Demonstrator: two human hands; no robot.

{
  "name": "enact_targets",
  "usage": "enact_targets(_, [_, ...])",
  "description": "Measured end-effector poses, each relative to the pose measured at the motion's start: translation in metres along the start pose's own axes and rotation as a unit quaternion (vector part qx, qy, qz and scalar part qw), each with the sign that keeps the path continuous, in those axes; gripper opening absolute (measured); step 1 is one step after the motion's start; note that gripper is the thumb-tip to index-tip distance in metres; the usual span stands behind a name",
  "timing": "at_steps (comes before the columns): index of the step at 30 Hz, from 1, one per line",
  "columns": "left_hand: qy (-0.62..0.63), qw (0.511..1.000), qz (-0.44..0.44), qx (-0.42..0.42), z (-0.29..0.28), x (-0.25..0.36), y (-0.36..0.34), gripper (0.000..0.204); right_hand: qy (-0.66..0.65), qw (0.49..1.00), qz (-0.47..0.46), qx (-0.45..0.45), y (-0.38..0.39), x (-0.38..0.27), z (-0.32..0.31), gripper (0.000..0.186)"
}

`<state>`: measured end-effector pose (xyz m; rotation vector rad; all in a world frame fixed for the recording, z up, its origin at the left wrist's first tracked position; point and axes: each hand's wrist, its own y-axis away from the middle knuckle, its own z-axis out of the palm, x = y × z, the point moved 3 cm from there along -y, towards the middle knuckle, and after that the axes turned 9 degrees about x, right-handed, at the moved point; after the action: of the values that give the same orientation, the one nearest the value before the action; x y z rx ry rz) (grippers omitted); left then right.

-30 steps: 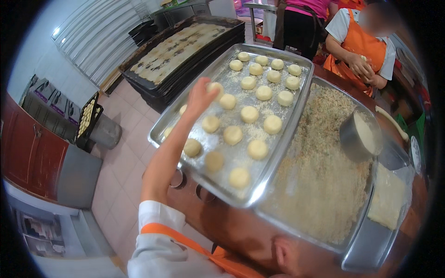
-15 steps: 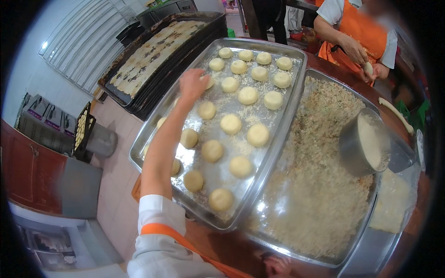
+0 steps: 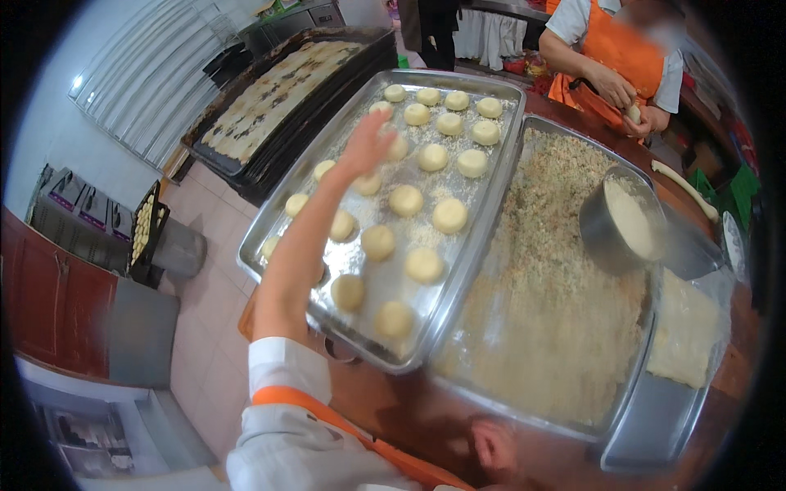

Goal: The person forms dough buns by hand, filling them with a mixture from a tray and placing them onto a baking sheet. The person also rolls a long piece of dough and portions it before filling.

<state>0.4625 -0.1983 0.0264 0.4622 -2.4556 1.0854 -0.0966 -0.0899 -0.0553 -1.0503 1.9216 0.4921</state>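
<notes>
My left hand [image 3: 368,143] is over the far-left part of a steel tray [image 3: 491,204] dotted with pale, flattened dough rounds [image 3: 432,155] and white crumbs. Its fingers are apart, with nothing clearly held, close above the rounds. My right hand [image 3: 491,446] is low at the table's near edge, below a second tray [image 3: 467,360] spread with a speckled crumbly mixture [image 3: 548,196]; its blurred fingers look curled, and I cannot make out whether they hold anything. A deep metal container [image 3: 598,237] of pale powder sits on that second tray's right part.
Stacked dark baking pans [image 3: 278,98] stand beyond at left. A co-worker [image 3: 614,65] in an orange apron handles a small pale piece at back right. Plastic-covered dough [image 3: 679,335] lies at right. A loaded tray [image 3: 143,229] and grey bin [image 3: 184,245] are on the left.
My left hand has moved toward the tray's far end, its fingers now apart. The view has shifted, bringing more of the co-worker's surroundings in. My right hand stays low.
</notes>
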Motion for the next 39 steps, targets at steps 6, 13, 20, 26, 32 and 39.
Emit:
enact_targets(6, [0.001, 0.993, -0.085, 0.087, -0.133, 0.092, 0.059, 0.035, 0.031, 0.992, -0.042, 0.111, 0.004, -0.003, 0.001, 0.009])
enact_targets(13, [-0.160, 0.966, -0.127, 0.161, -0.212, 0.099, 0.274, 0.021, 0.167, 0.958, -0.231, 0.030, 0.005, -0.049, -0.007, 0.017])
enact_targets(20, [-0.252, 0.963, -0.070, 0.064, -0.172, 0.105, 0.358, 0.028, 0.116, 0.942, -0.313, -0.010, -0.077, -0.147, 0.080, 0.034])
enact_targets(26, [-0.292, 0.952, -0.083, 0.033, -0.156, 0.062, 0.380, 0.014, 0.254, 0.910, -0.316, -0.088, -0.133, -0.109, 0.163, 0.025])
enact_targets(32, [-0.258, 0.956, -0.061, 0.126, -0.173, 0.095, 0.368, 0.008, 0.179, 0.923, -0.314, -0.135, -0.087, -0.126, 0.125, 0.018])
enact_targets(39, [-0.243, 0.956, -0.127, 0.107, -0.153, 0.047, 0.380, 0.006, 0.085, 0.920, -0.379, 0.055, -0.141, -0.188, 0.071, 0.012])
